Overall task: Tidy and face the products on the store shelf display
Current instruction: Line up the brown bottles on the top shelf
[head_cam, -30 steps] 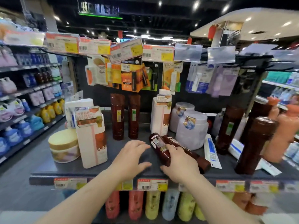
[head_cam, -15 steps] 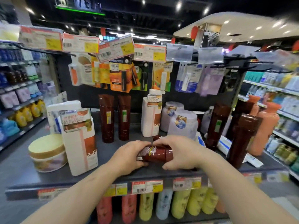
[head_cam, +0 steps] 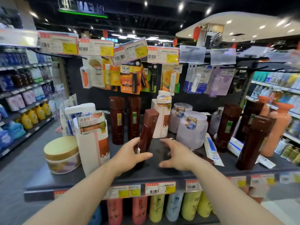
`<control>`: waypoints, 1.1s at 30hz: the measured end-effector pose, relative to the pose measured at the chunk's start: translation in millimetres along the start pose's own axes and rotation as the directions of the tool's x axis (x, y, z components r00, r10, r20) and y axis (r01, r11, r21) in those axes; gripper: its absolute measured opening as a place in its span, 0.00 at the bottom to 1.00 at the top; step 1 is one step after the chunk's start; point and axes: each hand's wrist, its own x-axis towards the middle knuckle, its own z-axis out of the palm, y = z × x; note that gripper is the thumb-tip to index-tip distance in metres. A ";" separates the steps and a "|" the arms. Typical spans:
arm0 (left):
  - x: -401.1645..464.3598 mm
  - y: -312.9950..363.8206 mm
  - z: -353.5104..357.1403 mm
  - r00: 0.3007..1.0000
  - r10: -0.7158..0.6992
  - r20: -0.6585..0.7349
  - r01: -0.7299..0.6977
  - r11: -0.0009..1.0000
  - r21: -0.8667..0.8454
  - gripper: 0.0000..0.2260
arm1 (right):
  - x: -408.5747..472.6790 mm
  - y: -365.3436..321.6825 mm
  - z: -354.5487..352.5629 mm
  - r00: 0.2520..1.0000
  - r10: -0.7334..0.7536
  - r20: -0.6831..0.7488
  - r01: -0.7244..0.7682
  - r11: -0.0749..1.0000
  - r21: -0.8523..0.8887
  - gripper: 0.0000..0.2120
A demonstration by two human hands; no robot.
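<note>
Head view | left hand (head_cam: 129,155) gripping tilted brown bottle (head_cam: 147,130) low, mid-shelf (head_cam: 162,174) | right hand (head_cam: 176,154) spread, empty | likely rigid, slick, top-heavy — gripping lower body, steadying cap.

Bottle (head_cam: 148,130) stands on shelf (head_cam: 162,173), tub (head_cam: 62,155) far left.

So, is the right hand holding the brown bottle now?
No. The left hand grips the brown bottle, while the right hand is spread open beside it and holds nothing.
</note>
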 end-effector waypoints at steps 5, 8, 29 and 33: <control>-2.6 -3.6 -1.5 1.000 -0.002 -0.005 0.002 1.000 0.008 0.21 | 6.6 4.1 16.8 1.000 0.016 0.006 -0.017 0.999 0.039 0.44; -5.3 -1.4 -3.7 0.999 0.037 -0.027 -0.034 0.995 0.090 0.15 | 7.3 4.5 21.4 1.000 -0.002 -0.007 0.002 0.998 0.060 0.43; -15.6 -15.2 1.2 0.931 -0.160 -0.329 0.224 0.961 0.166 0.30 | 75.7 -17.4 56.8 0.970 -0.216 -0.112 0.238 0.938 0.252 0.21; -23.4 -11.1 -2.6 0.935 -0.167 -0.312 0.275 0.898 0.344 0.32 | 81.6 -17.7 58.2 0.965 -0.215 -0.148 0.246 0.939 0.239 0.20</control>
